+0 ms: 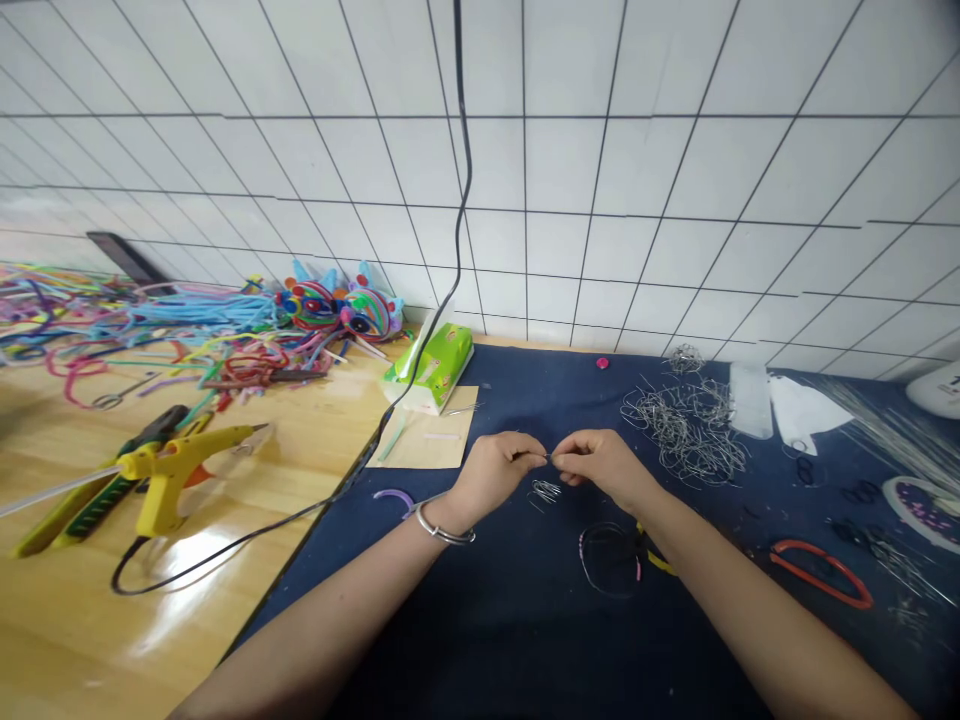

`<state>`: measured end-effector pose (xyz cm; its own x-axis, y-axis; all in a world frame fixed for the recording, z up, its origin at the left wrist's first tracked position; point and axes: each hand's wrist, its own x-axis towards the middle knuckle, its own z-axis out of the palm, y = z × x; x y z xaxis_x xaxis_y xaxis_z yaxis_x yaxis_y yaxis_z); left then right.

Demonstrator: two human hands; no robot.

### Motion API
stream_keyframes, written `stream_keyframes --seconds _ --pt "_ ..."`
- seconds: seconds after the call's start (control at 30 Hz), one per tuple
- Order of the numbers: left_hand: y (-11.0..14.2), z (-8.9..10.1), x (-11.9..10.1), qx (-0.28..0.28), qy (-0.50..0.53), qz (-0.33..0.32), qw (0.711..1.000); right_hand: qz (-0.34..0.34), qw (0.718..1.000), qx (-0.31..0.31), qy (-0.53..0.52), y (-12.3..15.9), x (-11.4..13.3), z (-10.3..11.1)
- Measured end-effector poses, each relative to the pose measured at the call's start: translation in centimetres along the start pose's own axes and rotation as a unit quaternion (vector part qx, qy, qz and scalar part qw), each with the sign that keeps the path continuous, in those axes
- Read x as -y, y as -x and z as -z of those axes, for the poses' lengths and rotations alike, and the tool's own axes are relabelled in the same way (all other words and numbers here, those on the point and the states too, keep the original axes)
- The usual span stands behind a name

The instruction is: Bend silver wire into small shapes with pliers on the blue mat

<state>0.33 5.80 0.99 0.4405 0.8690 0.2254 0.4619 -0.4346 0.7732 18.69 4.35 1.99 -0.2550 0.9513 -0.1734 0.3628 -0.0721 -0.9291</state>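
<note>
My left hand [495,470] and my right hand [600,465] meet over a dark blue cloth [525,620], fingers pinched together on a thin silver wire [549,458] held between them. A silver bangle [442,528] circles my left wrist. Just below the hands lies a small bundle of bent wire [545,490]. A thin dark hoop [609,560] rests on the cloth under my right forearm.
A heap of silver wire loops [686,425] lies to the right. A yellow glue gun [180,470] with a black cable stands on the wooden table at left, behind it coloured pipe cleaners [150,320]. A green tissue pack [435,365], red-handled pliers [821,570].
</note>
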Motion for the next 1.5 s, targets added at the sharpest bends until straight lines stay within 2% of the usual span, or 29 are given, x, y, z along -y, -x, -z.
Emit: stream_keyframes --seconds 0.1,0.17,0.4,0.53,0.63,0.77,1.07,1.5 --pt "0.0 -0.2 0.1 -0.001 0.090 0.053 0.995 -0.045 0.990 0.002 -0.133 0.2 0.4 -0.1" --pt "0.1 -0.4 0.2 -0.003 0.146 0.085 0.986 -0.062 0.981 -0.001 -0.184 0.2 0.4 -0.1" --pt "0.2 -1.5 0.0 -0.020 0.327 0.145 0.934 -0.062 0.967 0.000 -0.248 0.0 -0.4 -0.3" --pt "0.1 -1.0 0.0 0.020 0.375 0.175 0.910 -0.067 0.965 0.000 -0.254 0.0 -0.5 -0.3" --pt "0.0 -0.2 0.0 0.048 0.385 0.166 0.907 -0.069 0.966 0.008 -0.251 0.1 -0.4 -0.3" --pt "0.1 0.2 -0.1 0.057 0.382 0.147 0.911 -0.073 0.963 0.011 -0.258 0.2 -0.3 -0.4" --pt "0.2 -1.0 0.1 0.004 0.364 0.127 0.923 -0.063 0.958 -0.007 -0.280 0.2 -0.6 -0.9" --pt "0.5 -1.7 -0.4 -0.029 0.377 0.126 0.917 -0.035 0.960 -0.009 -0.279 0.4 -0.4 -1.2"
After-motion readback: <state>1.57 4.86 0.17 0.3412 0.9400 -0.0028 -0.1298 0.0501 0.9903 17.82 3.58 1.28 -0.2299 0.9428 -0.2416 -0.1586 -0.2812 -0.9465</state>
